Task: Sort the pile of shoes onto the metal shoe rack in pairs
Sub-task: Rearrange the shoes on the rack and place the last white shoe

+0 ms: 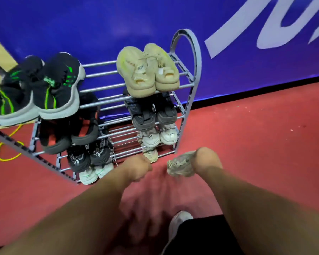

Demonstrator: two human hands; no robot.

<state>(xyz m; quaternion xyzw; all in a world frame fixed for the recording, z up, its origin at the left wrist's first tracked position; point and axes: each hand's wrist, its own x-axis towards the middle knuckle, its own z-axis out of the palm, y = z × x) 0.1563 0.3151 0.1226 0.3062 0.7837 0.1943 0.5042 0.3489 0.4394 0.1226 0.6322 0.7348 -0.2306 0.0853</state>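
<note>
Two bare hands reach toward the rack [189, 74] base. Right hand [206, 159] grips a pale shoe [179, 167] just above the red floor [256, 144]; left hand [136, 167] is curled, holding nothing visible. Paired shoes fill the shelves.

Bare forearms, no sleeves seen

No sleeve, watch or band is seen on either forearm; both are bare up to the left hand [136, 167] and the right hand [206, 159]. Below the right grip, dark black clothing [201, 236] is seen at the frame's lower edge, and a white shoe [179, 222] is worn just beside it.
</note>
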